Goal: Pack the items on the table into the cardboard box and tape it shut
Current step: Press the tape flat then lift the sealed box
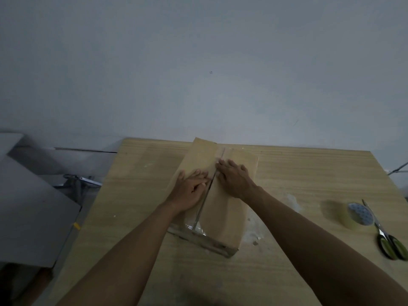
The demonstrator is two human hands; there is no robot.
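**Item 1. Cardboard box (pixel 223 219).** It is set at the middle of the wooden table (pixel 309 173), with its long axis turned slightly, from about 6 o'clock toward 1 o'clock. Both top flaps are folded down and meet along a central seam (pixel 204 202). Its contents are hidden by the closed flaps and cannot be told. Clear tape (pixel 194 227) is seen as a glossy, wrinkled patch at the 6 o'clock end of the seam and over the near edge; how far it runs along the seam cannot be told.

**Item 2. Left hand (pixel 189 188).** It is laid palm-down on the left flap at 9 o'clock of the seam. The fingers are held close together, with their tips at the seam and pressed on the cardboard. Nothing is pinched.

**Item 3. Right hand (pixel 235 178).** It is laid palm-down on the right flap at 3 o'clock of the seam, a little farther toward 12 o'clock than the left. The fingers are straight and slightly spread, and the fingertips touch the seam line. Nothing is gripped.

**Item 4. Tape roll (pixel 348 214).** It is placed on the table at 3 o'clock of the box, well apart from it. A patterned core face is turned toward the right.

**Item 5. Scissors (pixel 384 235).** These are green-handled and closed. They lie just beside the roll at its 3 o'clock side, with the blades toward 12 o'clock and the handles toward 6 o'clock.

**Item 6. Surroundings.** A grey wall (pixel 198 62) is seen behind the table at 12 o'clock, and a grey panel (pixel 28 208) off the table at 9 o'clock.
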